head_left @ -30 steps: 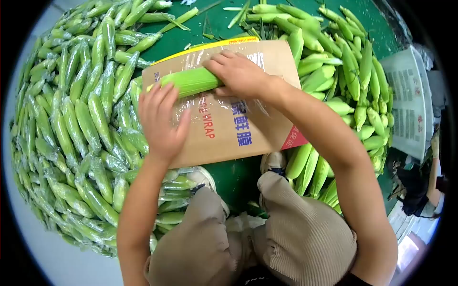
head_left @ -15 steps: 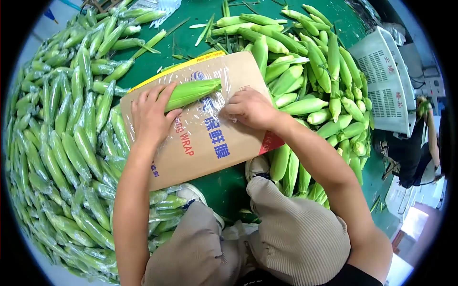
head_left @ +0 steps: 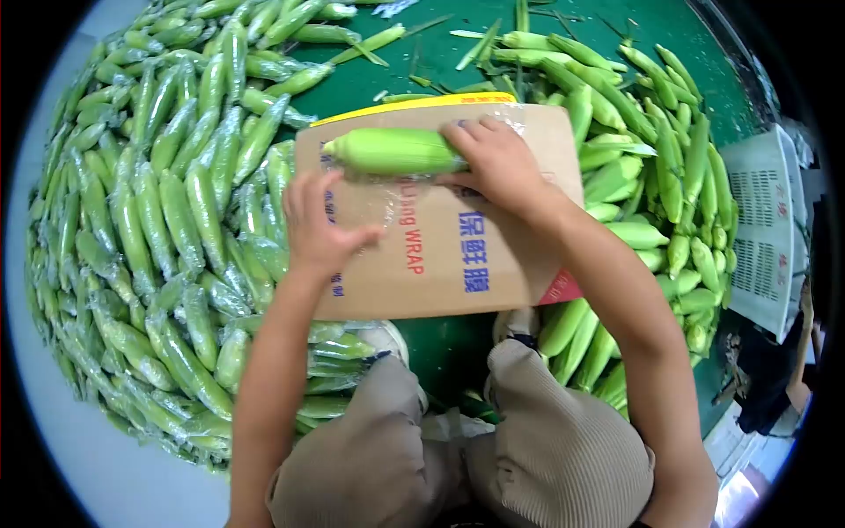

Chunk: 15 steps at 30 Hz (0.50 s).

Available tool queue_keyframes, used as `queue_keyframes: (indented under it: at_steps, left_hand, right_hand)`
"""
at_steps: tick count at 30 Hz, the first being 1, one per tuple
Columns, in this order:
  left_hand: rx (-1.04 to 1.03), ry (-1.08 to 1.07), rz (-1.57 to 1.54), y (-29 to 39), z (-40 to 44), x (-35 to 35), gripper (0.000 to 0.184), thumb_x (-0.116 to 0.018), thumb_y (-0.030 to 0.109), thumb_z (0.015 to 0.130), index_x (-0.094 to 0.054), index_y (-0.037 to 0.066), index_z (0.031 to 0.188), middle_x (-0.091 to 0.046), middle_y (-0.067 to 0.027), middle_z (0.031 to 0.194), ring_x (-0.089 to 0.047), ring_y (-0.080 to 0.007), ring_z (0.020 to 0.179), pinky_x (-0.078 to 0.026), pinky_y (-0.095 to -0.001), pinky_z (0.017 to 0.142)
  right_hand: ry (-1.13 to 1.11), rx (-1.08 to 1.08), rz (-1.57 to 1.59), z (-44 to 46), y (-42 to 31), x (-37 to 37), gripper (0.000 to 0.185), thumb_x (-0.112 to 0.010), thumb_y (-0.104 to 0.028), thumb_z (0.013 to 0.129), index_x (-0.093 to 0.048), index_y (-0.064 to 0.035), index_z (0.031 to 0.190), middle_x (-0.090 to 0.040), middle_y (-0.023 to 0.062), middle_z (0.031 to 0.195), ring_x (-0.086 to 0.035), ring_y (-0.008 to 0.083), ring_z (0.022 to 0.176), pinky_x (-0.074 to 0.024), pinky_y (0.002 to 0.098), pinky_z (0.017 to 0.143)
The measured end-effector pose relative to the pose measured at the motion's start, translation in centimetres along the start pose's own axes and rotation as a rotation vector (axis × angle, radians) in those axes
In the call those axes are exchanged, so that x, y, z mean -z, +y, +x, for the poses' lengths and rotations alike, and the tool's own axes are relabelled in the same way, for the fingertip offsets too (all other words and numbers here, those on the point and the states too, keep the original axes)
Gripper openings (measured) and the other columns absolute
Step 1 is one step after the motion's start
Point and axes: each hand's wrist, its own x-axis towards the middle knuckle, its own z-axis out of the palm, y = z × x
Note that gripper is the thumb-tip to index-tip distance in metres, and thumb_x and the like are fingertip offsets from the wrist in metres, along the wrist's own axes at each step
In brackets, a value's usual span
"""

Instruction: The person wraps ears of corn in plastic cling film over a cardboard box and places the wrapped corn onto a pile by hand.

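A green ear of corn in its husk (head_left: 396,151) lies sideways over the upper part of the cardboard box (head_left: 519,264). My right hand (head_left: 497,165) is closed around the ear's right end. Below the ear's left end, my left hand (head_left: 327,220) is apart from it, thumb and fingers spread, slightly blurred. Some clear plastic film (head_left: 383,207) shows on the box top near the left hand. Whether film covers the ear cannot be made out.
Film-wrapped corn ears (head_left: 176,211) are heaped on the left. Ears without visible film (head_left: 651,233) are piled on the right, beside a pale plastic crate (head_left: 761,224). Loose husk leaves (head_left: 480,44) lie on the green floor (head_left: 422,57). Another person (head_left: 770,370) is at far right.
My left hand has let go of the ear and sits below it. My right hand has moved from the film onto the ear's right end. The ear now lies more level.
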Motion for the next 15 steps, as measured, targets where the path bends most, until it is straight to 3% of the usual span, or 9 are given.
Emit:
queue_keyframes:
  at_steps: [1, 2, 5, 6, 9, 12, 15]
  left_hand:
    - [0.143, -0.065, 0.092, -1.1, -1.8, 0.3, 0.080, -0.085, 0.047, 0.080, -0.059, 0.010, 0.146, -0.059, -0.0131, 0.141, -0.057, -0.0353, 0.127, -0.041, -0.0463, 0.110]
    - [0.039, -0.079, 0.334, -1.4, -2.8, 0.7, 0.065, -0.082, 0.045, 0.084, -0.066, 0.014, 0.139, -0.067, -0.0096, 0.121, -0.063, -0.0313, 0.110, -0.046, -0.0429, 0.096]
    - [0.097, -0.137, 0.230, -2.3, -1.6, 1.3, 0.045, -0.079, 0.037, 0.089, -0.072, 0.016, 0.128, -0.070, -0.0053, 0.099, -0.065, -0.0263, 0.093, -0.046, -0.0433, 0.084]
    - [-0.017, 0.043, 0.248, -2.6, -1.2, 0.2, 0.030, -0.075, 0.030, 0.091, -0.075, 0.016, 0.118, -0.070, -0.0030, 0.085, -0.066, -0.0253, 0.083, -0.047, -0.0444, 0.080]
    - [-0.020, 0.167, 0.293, -2.2, -1.5, -1.0, 0.014, -0.070, 0.022, 0.099, -0.074, 0.012, 0.109, -0.069, -0.0041, 0.085, -0.066, -0.0212, 0.081, -0.049, -0.0374, 0.076]
    - [0.458, 0.473, -0.539, -0.2, -4.4, -1.4, 0.010, -0.062, 0.015, 0.106, -0.068, 0.008, 0.104, -0.067, -0.0062, 0.087, -0.064, -0.0160, 0.082, -0.050, -0.0325, 0.075]
    - [0.456, 0.581, -0.880, 2.9, -8.5, -1.9, 0.012, -0.055, 0.012, 0.110, -0.064, 0.004, 0.112, -0.069, -0.0103, 0.101, -0.064, -0.0123, 0.093, -0.051, -0.0277, 0.081]
  right_hand:
    - [0.001, 0.002, 0.008, -0.4, 0.6, -0.4, 0.069, -0.087, -0.038, 0.076, -0.061, -0.0080, 0.133, -0.067, 0.0122, 0.110, -0.063, 0.0347, 0.105, -0.0537, 0.0454, 0.090]
    - [0.052, -0.003, 0.001, -0.9, 1.1, -0.5, 0.069, -0.088, -0.035, 0.075, -0.061, -0.0082, 0.133, -0.066, 0.0119, 0.108, -0.063, 0.0348, 0.103, -0.0537, 0.0455, 0.089]
    - [0.046, -0.027, -0.012, -1.8, 0.1, 1.3, 0.069, -0.090, -0.027, 0.072, -0.062, -0.0081, 0.133, -0.065, 0.0114, 0.103, -0.062, 0.0351, 0.101, -0.0535, 0.0456, 0.086]
    - [0.007, -0.055, -0.044, -2.1, -0.3, 2.0, 0.069, -0.089, -0.028, 0.072, -0.062, -0.0081, 0.132, -0.065, 0.0114, 0.102, -0.062, 0.0351, 0.101, -0.0535, 0.0459, 0.086]
    - [-0.129, -0.036, -0.021, -3.0, -0.5, 3.8, 0.061, -0.088, -0.028, 0.076, -0.061, -0.0086, 0.127, -0.064, 0.0128, 0.101, -0.063, 0.0365, 0.098, -0.0536, 0.0475, 0.084]
    - [-0.267, 0.055, 0.064, -4.7, -1.2, 4.8, 0.059, -0.087, -0.031, 0.079, -0.059, -0.0087, 0.127, -0.064, 0.0139, 0.101, -0.064, 0.0381, 0.097, -0.0536, 0.0485, 0.083]
    - [-0.426, 0.141, 0.164, -6.4, -3.6, 4.6, 0.062, -0.084, -0.038, 0.084, -0.055, -0.0087, 0.130, -0.064, 0.0158, 0.101, -0.065, 0.0399, 0.099, -0.0535, 0.0493, 0.084]
